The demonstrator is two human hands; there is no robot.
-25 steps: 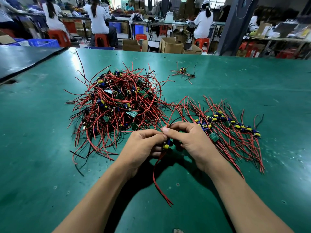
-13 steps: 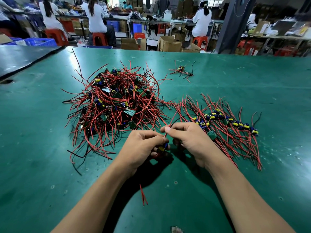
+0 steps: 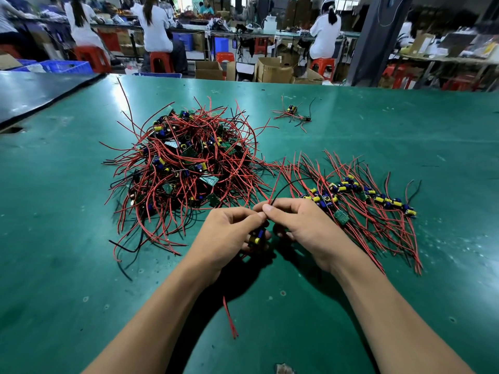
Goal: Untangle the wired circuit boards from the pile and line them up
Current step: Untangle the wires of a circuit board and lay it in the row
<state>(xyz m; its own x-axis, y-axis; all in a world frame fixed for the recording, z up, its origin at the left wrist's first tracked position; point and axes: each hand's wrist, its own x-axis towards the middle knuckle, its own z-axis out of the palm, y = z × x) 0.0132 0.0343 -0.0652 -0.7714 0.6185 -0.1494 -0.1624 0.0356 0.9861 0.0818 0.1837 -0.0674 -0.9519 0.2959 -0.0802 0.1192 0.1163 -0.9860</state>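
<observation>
A tangled pile of wired circuit boards point(image 3: 186, 168) with red and black leads lies on the green table, left of centre. To its right, a row of lined-up boards point(image 3: 359, 195) runs across the mat, their leads fanned out. My left hand point(image 3: 229, 233) grips one small board point(image 3: 256, 237) with blue and yellow parts just above the mat. My right hand point(image 3: 302, 225) pinches that board's red and black wires point(image 3: 275, 184), which rise toward the pile. Two red leads point(image 3: 229, 317) hang below the hands.
A stray wired board point(image 3: 293, 113) lies alone at the far middle of the green table point(image 3: 67, 265). A dark table point(image 3: 32, 93) adjoins on the far left. Beyond the far edge, people sit on red stools among cardboard boxes and benches.
The red leads under my hands have been drawn up and now hang shorter. Both hands stay together at the same spot, still working the one board.
</observation>
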